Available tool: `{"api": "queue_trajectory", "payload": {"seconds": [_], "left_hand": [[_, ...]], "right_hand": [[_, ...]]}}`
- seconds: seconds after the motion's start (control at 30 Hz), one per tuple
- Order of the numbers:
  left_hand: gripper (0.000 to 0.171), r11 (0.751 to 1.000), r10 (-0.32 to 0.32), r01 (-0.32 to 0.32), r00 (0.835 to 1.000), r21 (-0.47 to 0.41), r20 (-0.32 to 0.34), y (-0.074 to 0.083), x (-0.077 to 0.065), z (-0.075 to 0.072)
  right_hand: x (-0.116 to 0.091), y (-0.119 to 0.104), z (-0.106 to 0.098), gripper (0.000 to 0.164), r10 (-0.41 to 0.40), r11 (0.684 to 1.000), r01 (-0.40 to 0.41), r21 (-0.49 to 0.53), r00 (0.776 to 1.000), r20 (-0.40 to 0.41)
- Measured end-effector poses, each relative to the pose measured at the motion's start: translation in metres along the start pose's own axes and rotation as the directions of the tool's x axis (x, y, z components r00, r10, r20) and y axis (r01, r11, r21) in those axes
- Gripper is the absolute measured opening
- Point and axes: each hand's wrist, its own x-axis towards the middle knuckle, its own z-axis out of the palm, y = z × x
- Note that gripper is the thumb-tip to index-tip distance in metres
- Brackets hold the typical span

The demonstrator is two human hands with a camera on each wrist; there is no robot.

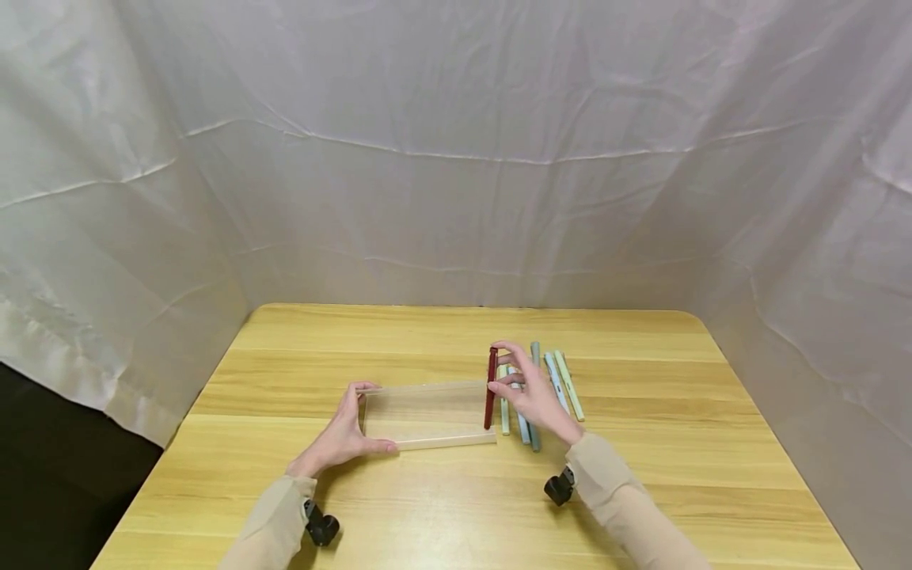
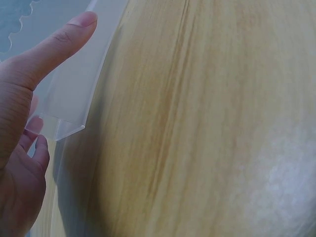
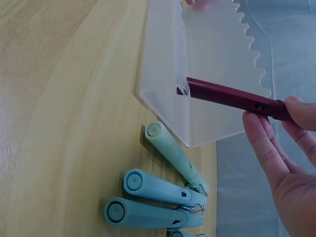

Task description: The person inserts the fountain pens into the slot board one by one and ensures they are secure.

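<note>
My left hand (image 1: 343, 435) grips the left end of a clear plastic pen stand (image 1: 445, 440), thumb along the front edge and fingers behind. In the left wrist view the thumb lies over the stand's frosted panel (image 2: 74, 89). At the stand's right end, my right hand (image 1: 533, 396) pinches a dark red pen (image 1: 490, 400) near its upper end between thumb and fingers. The right wrist view shows the red pen (image 3: 222, 95) slanting across the stand, its lower end at a slot in the inner ledge. Scalloped notches line the stand's back edge (image 3: 249, 42).
Several pastel pens lie on the wooden table (image 1: 427, 507) right of the stand: a pale green pen (image 1: 505, 412), a light blue pen (image 1: 524, 429), a grey-green pen (image 1: 536, 440) and others beyond the right hand. A pale curtain (image 1: 456, 198) surrounds the table's back and sides.
</note>
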Motion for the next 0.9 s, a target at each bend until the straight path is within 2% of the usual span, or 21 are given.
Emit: {"api": "queue_trajectory", "payload": {"seconds": [0.43, 0.9], "left_hand": [[0.107, 1.000, 0.020, -0.020, 1.000, 0.003, -0.005, -0.0014, 0.0001, 0.0005], [0.104, 0.999, 0.030, -0.030, 0.999, -0.025, -0.013, -0.0005, 0.0011, -0.0007]], "right_hand": [[0.0006, 0.0032, 0.0038, 0.063, 0.043, 0.999, -0.043, -0.009, 0.998, 0.035], [-0.0023, -0.0034, 0.0064, 0.061, 0.017, 0.999, -0.013, -0.046, 0.996, 0.087]]}}
